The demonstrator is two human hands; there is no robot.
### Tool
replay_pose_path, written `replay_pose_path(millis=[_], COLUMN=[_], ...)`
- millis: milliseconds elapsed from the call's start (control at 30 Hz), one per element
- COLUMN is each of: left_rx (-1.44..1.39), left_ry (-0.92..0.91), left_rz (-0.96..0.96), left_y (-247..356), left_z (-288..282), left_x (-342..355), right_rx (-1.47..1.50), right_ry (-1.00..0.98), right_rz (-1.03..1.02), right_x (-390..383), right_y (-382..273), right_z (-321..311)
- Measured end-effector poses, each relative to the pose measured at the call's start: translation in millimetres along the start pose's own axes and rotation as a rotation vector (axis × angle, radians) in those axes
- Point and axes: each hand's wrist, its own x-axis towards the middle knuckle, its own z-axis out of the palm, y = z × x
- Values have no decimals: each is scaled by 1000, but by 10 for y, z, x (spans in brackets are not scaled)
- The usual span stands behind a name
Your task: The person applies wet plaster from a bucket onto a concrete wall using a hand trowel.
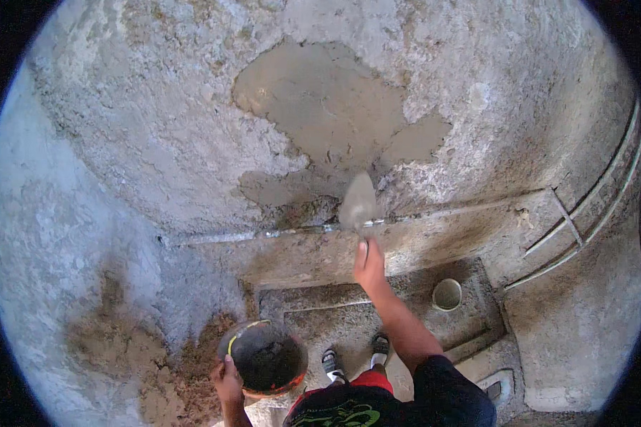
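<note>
My right hand point(369, 265) grips the handle of a pointed trowel point(357, 203), whose blade is over the lower part of a wet grey-brown mortar patch point(327, 99) on the rough wall. The blade is beside a narrow horizontal ledge with a pale strip point(434, 213); whether it touches the wall I cannot tell. My left hand point(226, 381) holds the edge of a round dark pan point(263, 356) with orange on its side and a yellow mark on its rim, containing dark material that I cannot make out clearly.
A small pale bucket point(446, 295) stands at the right on the concrete floor near my sandalled feet. Low raised edges point(470, 345) border the floor. Pale rods or pipes point(577, 217) run along the right wall. A lighter wall point(43, 235) with brown stains is at the left.
</note>
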Motion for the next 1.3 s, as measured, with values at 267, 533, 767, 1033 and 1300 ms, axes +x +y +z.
replay_pose_path(millis=[267, 533, 767, 1033, 1300], left_rx=[-75, -168, 121, 98, 165], left_ry=[-20, 15, -83, -180, -221], left_rz=[-65, -49, -27, -133, 232], left_y=[-229, -599, -763, -633, -534], left_z=[9, -213, -42, 492, 831], left_x=[1, 96, 289, 344, 203], right_rx=[-312, -312, -546, -582, -529], right_ry=[-483, -689, -833, -870, -1013], right_rz=[88, 249, 1023, 981, 798], right_x=[627, -1406, -3286, -2796, -2899], right_y=[32, 295, 145, -95, 166], right_z=[311, -670, -2229, -2468, -2519])
